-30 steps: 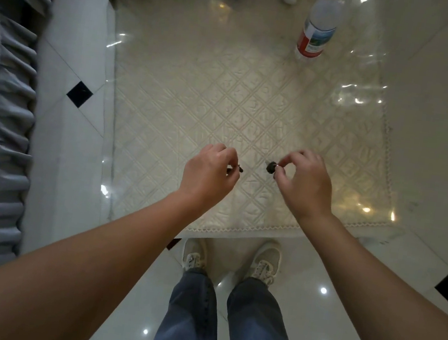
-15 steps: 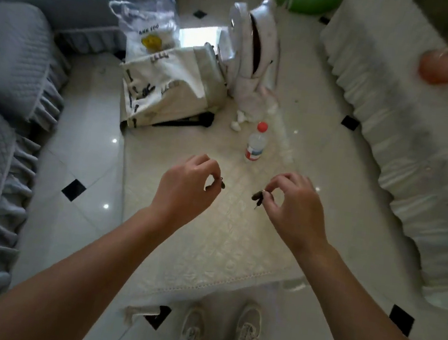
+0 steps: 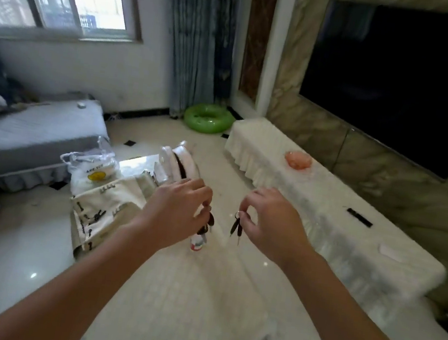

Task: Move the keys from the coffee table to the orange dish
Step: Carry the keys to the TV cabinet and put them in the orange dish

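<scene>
My left hand pinches a bunch of dark keys that hangs from its fingertips above the coffee table. My right hand pinches a second bunch of keys by its ring; they dangle freely. Both hands are held up side by side over the table's cream cloth. The orange dish sits far off to the right on the white-covered TV cabinet, well beyond my right hand.
On the table's far end stand a water bottle, a printed bag, a plastic bag and a white bag. Grey sofas lie left. A remote lies on the cabinet. A green swim ring lies on the floor.
The camera has tilted up from the table and my feet to the room, bringing the orange dish and TV into view. Both hands have risen with the keys, which now hang down.
</scene>
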